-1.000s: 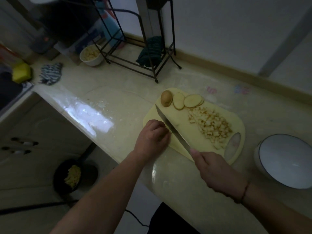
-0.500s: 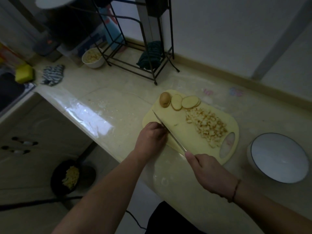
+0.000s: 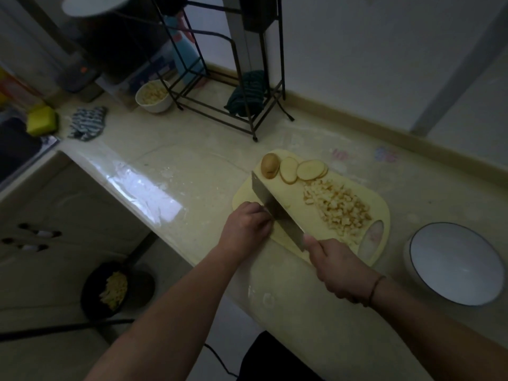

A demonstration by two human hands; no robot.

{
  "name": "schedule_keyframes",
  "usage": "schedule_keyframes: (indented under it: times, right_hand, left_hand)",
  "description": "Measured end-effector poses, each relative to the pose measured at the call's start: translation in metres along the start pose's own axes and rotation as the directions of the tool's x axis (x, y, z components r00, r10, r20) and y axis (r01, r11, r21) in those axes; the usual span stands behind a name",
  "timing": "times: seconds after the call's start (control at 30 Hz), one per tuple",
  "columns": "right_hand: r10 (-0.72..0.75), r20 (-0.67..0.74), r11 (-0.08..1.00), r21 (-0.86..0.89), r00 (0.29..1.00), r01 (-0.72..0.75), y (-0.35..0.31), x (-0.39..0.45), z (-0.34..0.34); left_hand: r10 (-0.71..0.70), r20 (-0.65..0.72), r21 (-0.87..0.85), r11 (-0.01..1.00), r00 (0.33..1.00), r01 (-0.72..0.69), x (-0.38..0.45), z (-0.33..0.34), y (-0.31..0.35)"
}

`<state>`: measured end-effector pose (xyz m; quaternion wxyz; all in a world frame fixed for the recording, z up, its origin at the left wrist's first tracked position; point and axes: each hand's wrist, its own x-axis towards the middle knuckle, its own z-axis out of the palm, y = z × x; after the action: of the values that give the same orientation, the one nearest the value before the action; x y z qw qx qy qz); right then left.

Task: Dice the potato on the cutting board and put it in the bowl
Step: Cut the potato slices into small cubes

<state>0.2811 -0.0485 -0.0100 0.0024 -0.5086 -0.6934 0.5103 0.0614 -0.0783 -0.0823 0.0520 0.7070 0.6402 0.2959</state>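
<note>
2 hands (image 3: 247, 224) (image 3: 334, 264), knife (image 3: 275, 207), perhaps potato beneath.

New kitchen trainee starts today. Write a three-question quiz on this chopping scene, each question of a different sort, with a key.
1. True or false: the white bowl right of the cutting board already holds diced potato.
2. Which hand grips the knife? A) left hand B) right hand C) neither
3. Fill in: the diced pile lies on the board beside the uncut potato ____.

Key
1. False; it looks empty.
2. B; the right hand holds the handle, the left hand rests curled against the blade.
3. slices
</note>
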Motion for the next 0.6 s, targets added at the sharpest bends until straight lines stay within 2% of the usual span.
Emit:
schedule_keyframes:
  times: [0.13, 0.3, 0.6]
  right_hand:
    - [0.083, 0.012, 0.990, 0.116, 0.996, -0.084, 0.008, -0.003, -0.007]
    - [-0.009, -0.016, 1.000, 0.021, 1.000, 0.010, 0.001, -0.007, -0.003]
    - [-0.069, -0.023, 0.990, -0.126, 0.997, 0.066, -0.001, -0.019, 0.004]
  left_hand:
    - [-0.025, -0.028, -0.004, 1.000, 0.999, 0.025, 0.001, 0.002, 0.001]
    - [-0.019, -0.024, -0.003, 1.000, 1.000, 0.019, -0.001, 0.001, -0.001]
    - [-0.022, -0.024, -0.017, 1.000, 0.999, 0.021, -0.011, 0.001, -0.005]
